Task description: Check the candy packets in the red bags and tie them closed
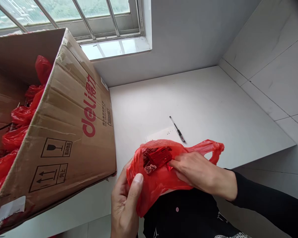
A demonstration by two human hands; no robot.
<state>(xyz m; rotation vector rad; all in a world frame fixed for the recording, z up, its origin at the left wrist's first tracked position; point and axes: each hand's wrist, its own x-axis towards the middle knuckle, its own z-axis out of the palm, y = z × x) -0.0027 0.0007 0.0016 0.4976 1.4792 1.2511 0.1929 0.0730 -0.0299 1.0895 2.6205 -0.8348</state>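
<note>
A thin red plastic bag (154, 191) is held mouth-up in front of my body, near the table's front edge. My left hand (126, 201) grips its left rim, thumb outside and fingers behind the plastic. Inside lie shiny red wrapped packets (160, 157), one with dark and pink printed lettering. My right hand (193, 170) reaches into the bag's mouth from the right. Its fingers are drawn together by a small glossy red piece beside the packets; what they pinch is partly hidden. One bag handle (217, 150) loops out beyond my right wrist.
On the left a large open cardboard box (72, 109) holds several knotted red bags (16, 137). A pen (177, 129) and a white paper (161, 134) lie on the white table (201, 102) just beyond the bag. Behind are a barred window (89, 19) and walls.
</note>
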